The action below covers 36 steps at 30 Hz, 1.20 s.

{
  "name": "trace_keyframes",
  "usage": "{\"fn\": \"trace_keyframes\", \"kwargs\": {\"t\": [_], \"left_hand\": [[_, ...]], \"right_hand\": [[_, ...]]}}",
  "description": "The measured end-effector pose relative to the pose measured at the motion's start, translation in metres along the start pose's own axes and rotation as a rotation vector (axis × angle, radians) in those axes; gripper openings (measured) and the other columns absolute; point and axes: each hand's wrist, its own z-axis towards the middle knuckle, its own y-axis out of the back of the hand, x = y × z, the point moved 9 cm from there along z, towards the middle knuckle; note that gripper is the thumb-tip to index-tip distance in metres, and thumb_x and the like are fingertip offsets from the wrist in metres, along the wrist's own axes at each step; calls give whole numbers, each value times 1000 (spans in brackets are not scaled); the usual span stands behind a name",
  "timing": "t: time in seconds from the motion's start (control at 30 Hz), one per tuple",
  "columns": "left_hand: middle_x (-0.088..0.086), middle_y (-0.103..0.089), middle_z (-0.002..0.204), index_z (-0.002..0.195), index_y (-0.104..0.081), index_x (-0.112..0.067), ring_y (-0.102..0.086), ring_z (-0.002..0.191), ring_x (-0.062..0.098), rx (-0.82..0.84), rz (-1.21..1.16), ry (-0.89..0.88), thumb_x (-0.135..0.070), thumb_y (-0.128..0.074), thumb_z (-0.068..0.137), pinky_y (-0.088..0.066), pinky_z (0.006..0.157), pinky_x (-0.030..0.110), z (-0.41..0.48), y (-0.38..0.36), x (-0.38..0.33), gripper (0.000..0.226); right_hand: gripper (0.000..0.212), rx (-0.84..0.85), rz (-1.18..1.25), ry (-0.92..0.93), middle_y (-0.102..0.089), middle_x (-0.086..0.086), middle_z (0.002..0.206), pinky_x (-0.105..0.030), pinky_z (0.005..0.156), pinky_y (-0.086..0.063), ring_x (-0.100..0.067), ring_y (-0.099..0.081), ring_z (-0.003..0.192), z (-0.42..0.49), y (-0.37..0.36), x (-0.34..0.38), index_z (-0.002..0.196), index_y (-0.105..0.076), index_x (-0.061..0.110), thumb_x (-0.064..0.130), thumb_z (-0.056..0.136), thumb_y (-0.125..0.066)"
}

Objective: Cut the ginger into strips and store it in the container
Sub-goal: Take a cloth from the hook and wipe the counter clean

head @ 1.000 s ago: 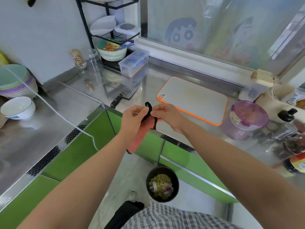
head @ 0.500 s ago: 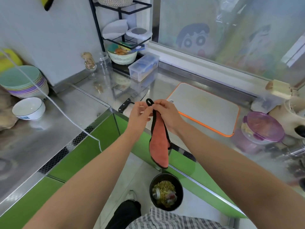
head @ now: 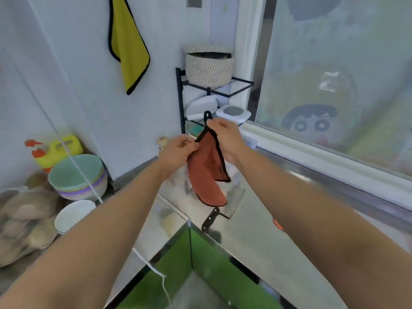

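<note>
1. Steel tabletop (head: 256, 230) wraps round a corner, and I take the black rack (head: 179, 97) standing at that corner as my landmark; a woven basket (head: 209, 65) sits on the rack's top shelf.
2. Just in front of the rack, both of my operator's hands are raised above the tabletop with a red cloth (head: 205, 175) between them.
3. The right hand (head: 225, 137) has its fingers curled round the top of the cloth, and the black hanging loop (head: 207, 115) sticks up above its knuckles.
4. The left hand (head: 178, 150) pinches the cloth's black-trimmed edge between thumb and fingers.
5. The cloth hangs free below both hands and touches nothing else.
6. The knife (head: 220, 211) lies flat on the tabletop, nearer me than the rack and under the cloth's lower end, with its dark handle pointing towards me.
7. Left of the rack and higher, a yellow cloth (head: 129, 50) hangs on the wall.
8. Further left of the rack, a stack of bowls (head: 78, 177) stands on the tabletop with a white bowl (head: 73, 215) just beside it.
9. Right of the rack runs a frosted window (head: 334, 85).
</note>
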Motion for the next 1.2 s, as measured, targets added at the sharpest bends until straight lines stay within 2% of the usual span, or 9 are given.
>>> {"fn": "trace_keyframes", "kwargs": {"t": [0.2, 0.3, 0.43, 0.63, 0.73, 0.83, 0.9, 1.0, 1.2], "left_hand": [[1, -62, 75, 89, -64, -13, -56, 65, 10, -275, 153, -230, -22, -63, 91, -45, 62, 24, 85, 114, -81, 9], [-3, -59, 72, 83, -64, -20, -54, 65, 11, -411, 164, -300, -20, -62, 89, -45, 62, 28, 112, 164, -107, 6], [-2, -60, 68, 78, -62, -21, -54, 62, 13, -547, 198, -387, -20, -62, 87, -47, 62, 34, 139, 222, -147, 9], [-8, -58, 70, 84, -65, -18, -51, 62, 3, -696, 381, -544, -34, -65, 89, -39, 59, 19, 167, 281, -219, 16], [-5, -62, 75, 87, -65, -19, -54, 66, 5, -747, 417, -588, -31, -65, 88, -41, 62, 21, 182, 299, -248, 11], [-1, -64, 78, 91, -63, -20, -59, 72, 11, -769, 435, -631, -28, -65, 88, -47, 66, 26, 194, 306, -273, 8], [-1, -65, 77, 93, -62, -20, -60, 74, 14, -788, 446, -659, -26, -65, 87, -50, 70, 32, 200, 308, -284, 10], [-3, -64, 77, 95, -60, -20, -60, 74, 13, -810, 449, -686, -25, -64, 87, -51, 71, 34, 206, 311, -295, 10], [-10, -59, 72, 96, -58, -23, -58, 71, 11, -849, 475, -725, -24, -62, 89, -49, 68, 31, 204, 314, -301, 8]], "right_hand": [[21, 42, 91, 113, -54, -6, 74, -34, 69, -44, -21, -51, 75, 105, -93, 76, 80, -61, 7, 24, 92, -62], [26, 79, 126, 131, -50, -5, 67, -29, 60, -39, -18, -47, 64, 144, -142, 105, 69, -58, 10, 21, 92, -61], [19, 135, 162, 184, -54, -7, 72, -27, 59, -41, -20, -49, 67, 187, -199, 150, 73, -63, 11, 12, 91, -60], [32, 196, 173, 247, -47, 1, 55, -25, 52, -39, -13, -44, 54, 237, -254, 219, 58, -52, 13, 14, 89, -61], [27, 166, 195, 299, -54, -1, 60, -28, 60, -44, -16, -50, 60, 260, -267, 245, 62, -58, 12, 14, 88, -64], [8, 109, 205, 355, -62, -7, 80, -36, 72, -49, -21, -56, 76, 281, -272, 269, 81, -64, 10, 15, 86, -68], [10, 70, 196, 389, -64, -10, 91, -37, 72, -49, -21, -57, 78, 290, -271, 281, 85, -62, 16, 17, 82, -71], [12, 75, 142, 468, -66, -13, 86, -36, 67, -46, -23, -59, 73, 295, -276, 298, 80, -59, 22, 17, 81, -70], [7, 112, 31, 661, -65, -8, 71, -35, 63, -47, -20, -60, 65, 293, -285, 317, 92, -61, 22, 18, 86, -62]]}}
